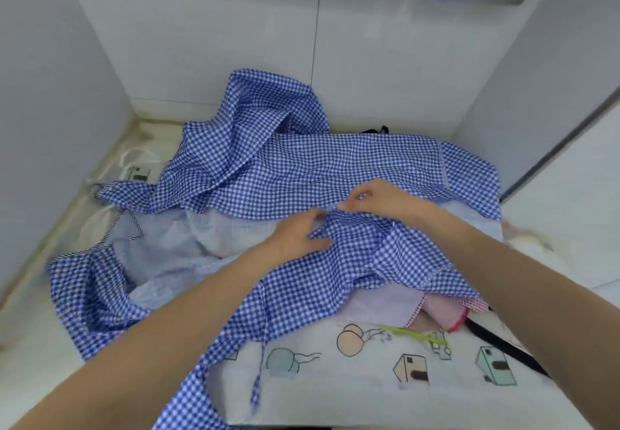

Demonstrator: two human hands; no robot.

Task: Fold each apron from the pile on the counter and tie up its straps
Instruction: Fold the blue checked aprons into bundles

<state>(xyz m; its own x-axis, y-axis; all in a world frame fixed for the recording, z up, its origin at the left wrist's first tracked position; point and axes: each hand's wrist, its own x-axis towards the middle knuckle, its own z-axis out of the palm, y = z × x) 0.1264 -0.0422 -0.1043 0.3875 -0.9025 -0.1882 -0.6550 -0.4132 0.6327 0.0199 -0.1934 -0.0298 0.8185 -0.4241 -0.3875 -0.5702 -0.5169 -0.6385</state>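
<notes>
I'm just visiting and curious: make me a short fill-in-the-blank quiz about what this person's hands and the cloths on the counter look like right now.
1. The cotton apron that both hands touch is checked white and ____.
2. The right hand ____ a fold of that checked cloth between fingertips.
3. The left hand rests ____ on the same apron.
4. The white cloth nearest the camera is printed with little cartoon ____.

Missing words: blue; pinches; flat; houses

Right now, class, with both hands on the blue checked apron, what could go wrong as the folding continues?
1. The blue checked apron lies bunched over other aprons, so lifting may drag the pale blue apron along.
2. Its strap dangles over the cartoon-print cloth and could snag or tangle.
</notes>
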